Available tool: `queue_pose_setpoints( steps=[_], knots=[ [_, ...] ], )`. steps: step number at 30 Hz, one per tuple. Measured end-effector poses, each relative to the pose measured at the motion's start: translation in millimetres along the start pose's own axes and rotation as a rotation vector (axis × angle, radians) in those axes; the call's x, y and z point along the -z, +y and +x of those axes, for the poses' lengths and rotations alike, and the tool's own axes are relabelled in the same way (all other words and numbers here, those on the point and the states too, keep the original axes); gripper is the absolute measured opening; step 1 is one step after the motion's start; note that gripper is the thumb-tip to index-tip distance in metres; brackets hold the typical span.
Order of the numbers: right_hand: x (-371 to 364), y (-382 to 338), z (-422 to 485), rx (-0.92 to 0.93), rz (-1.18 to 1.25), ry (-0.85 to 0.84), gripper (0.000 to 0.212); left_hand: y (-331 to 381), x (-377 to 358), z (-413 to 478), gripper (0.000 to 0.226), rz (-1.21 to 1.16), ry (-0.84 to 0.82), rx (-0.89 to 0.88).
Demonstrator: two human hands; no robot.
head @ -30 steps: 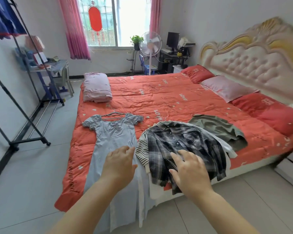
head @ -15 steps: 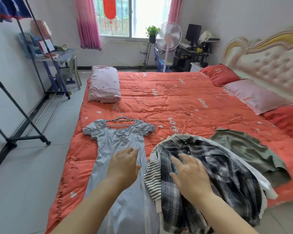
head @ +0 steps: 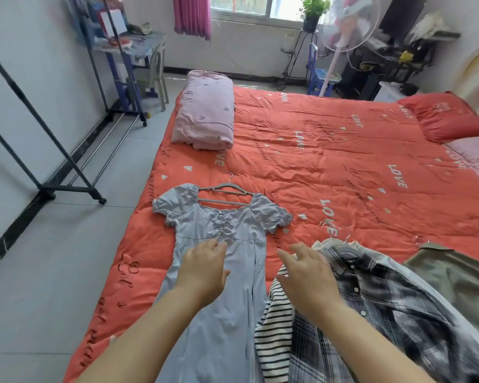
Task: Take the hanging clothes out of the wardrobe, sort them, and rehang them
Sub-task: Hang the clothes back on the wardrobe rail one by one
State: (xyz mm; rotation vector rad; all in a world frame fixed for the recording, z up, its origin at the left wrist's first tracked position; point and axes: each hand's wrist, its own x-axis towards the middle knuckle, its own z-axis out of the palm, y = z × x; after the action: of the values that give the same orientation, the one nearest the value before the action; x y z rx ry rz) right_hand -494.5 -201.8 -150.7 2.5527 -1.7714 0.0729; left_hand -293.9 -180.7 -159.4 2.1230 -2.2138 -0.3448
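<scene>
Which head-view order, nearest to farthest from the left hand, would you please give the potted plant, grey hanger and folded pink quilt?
1. grey hanger, just ahead
2. folded pink quilt, farther up
3. potted plant, far back right

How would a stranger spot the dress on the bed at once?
Start at the big orange-red quilt. Near its left edge lies a pale blue dress. Unlike the heaped shirts to its right, it lies flat, alone, on a grey hanger.
</scene>
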Motion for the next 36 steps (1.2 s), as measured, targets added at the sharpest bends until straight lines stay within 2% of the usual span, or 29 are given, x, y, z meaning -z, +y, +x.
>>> queue_pose_setpoints(
  steps=[5,10,15,22,25,32,34,36],
  knots=[
    [-55.5,10.2,84.4,0.082,0.076,-0.177,0.048,-26.9,-44.1,73.0,0.055,0.003,-0.044,0.091],
    [-137.2,25.7,168.3,0.186,-0.020,-0.197,0.056,-57.8,-119.5,144.3,0.067,-0.025,-0.126,0.207],
    [-220.7,38.4,250.9,0.241,0.005,-0.288,0.048,-96.1,-207.5,201.3,0.075,-0.023,-0.158,0.304],
    [-309.5,41.0,364.9,0.162,0.139,-0.185,0.047,-137.6,-313.8,243.8,0.071,-0.049,-0.057,0.286],
    [-337.1,38.4,406.5,0.161,0.157,-0.120,0.050,-142.8,-339.7,245.3,0.070,-0.030,0.065,0.269],
    [-376.2,34.4,460.6,-0.012,0.066,-0.239,0.087,-149.6,-357.6,249.0,0.068,0.008,0.162,0.220],
    [-377.7,35.9,463.9,-0.019,0.049,-0.208,0.081,-150.9,-360.6,249.1,0.069,0.013,0.183,0.222],
    [-375.7,38.6,463.7,-0.008,0.108,-0.125,0.062,-151.5,-362.0,249.8,0.069,0.028,0.199,0.218]
  ],
)
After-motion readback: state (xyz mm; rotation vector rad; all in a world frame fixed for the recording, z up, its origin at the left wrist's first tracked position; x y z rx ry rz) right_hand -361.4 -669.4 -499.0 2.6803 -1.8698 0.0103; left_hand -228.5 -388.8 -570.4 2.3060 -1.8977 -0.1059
